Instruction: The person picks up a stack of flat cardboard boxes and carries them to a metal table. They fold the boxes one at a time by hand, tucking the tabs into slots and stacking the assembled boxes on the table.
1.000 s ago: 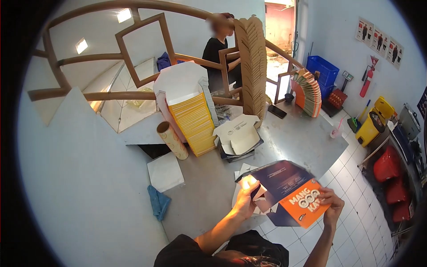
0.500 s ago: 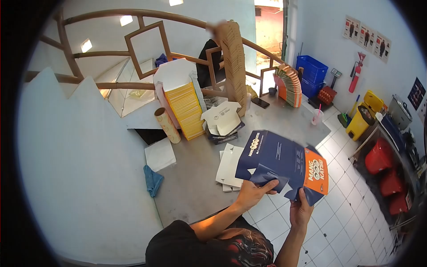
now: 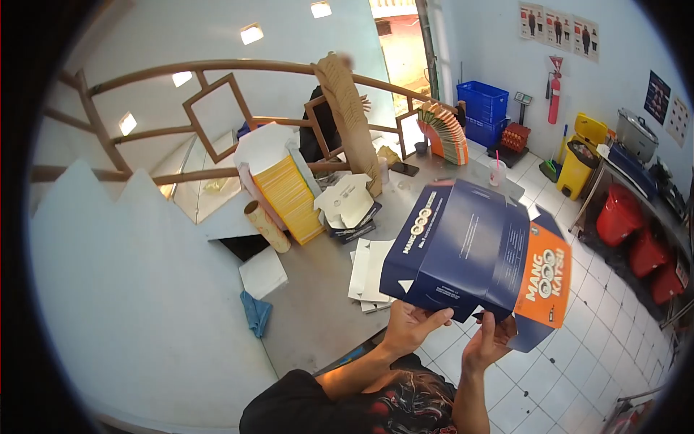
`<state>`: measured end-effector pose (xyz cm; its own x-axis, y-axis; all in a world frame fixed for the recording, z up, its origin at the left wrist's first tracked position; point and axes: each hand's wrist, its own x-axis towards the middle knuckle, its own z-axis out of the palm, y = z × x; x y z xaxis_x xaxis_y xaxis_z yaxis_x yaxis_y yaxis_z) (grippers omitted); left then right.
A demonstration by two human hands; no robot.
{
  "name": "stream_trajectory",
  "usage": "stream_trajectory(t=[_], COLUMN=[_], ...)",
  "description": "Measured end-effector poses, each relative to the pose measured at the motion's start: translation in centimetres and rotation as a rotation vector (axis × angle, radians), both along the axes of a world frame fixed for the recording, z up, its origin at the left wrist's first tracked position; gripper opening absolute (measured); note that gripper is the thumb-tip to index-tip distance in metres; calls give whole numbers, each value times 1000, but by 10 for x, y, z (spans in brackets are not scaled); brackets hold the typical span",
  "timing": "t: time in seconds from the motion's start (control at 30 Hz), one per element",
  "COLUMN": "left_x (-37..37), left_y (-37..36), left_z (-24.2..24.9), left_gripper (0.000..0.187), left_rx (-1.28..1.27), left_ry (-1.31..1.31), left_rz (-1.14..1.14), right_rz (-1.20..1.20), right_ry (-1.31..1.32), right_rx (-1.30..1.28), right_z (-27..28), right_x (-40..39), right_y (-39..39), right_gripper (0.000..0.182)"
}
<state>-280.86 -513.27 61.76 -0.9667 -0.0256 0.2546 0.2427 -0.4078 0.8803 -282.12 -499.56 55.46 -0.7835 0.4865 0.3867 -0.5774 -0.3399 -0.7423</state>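
Note:
A navy and orange cardboard food box (image 3: 470, 249), partly unfolded with loose flaps, is held up in front of me above the table edge. My left hand (image 3: 412, 329) grips its near flap, thumb on the printed side and fingers behind. Close beside it, my right hand (image 3: 491, 343) pinches the near edge by the orange panel; its fingertips are partly hidden behind the cardboard. White flat cartons (image 3: 367, 275) lie stacked on the table just left of the box. Behind them, an open white-lined box (image 3: 347, 202) rests on folded navy ones.
The metal table (image 3: 311, 311) also carries a patterned roll (image 3: 266, 226), a bin of yellow-edged cartons (image 3: 289, 199), a blue cloth (image 3: 255, 314), a phone (image 3: 406, 169), an orange carton fan (image 3: 444, 134) and a drink cup (image 3: 497, 172). Another person (image 3: 318, 130) is behind the railing.
The box has come closer and opened flatter, its orange panel swinging further right. My right hand has shifted left and lower along the edge, nearer my left hand. The camera view has tilted slightly.

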Motion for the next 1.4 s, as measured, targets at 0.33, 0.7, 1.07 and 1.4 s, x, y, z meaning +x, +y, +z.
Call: stream_trajectory(t=[0.33,0.7,1.07,1.4], left_x=[-25,-101,-133,-205], left_y=[-3,-33,-27,72], left_z=[-13,-40,-88,-81], left_gripper=[33,28,19,21], left_rx=[-83,-37,262,-44], left_ry=[63,-29,-190,-33], left_rz=[53,122,494,951], right_rz=[488,324,657,851], right_ry=[-327,-548,-725,-774], right_rx=[-524,99,310,-193], right_z=[5,11,-1,-2], right_x=[-12,-84,-162,-249], right_y=[37,5,-47,7], right_gripper=[33,50,19,20])
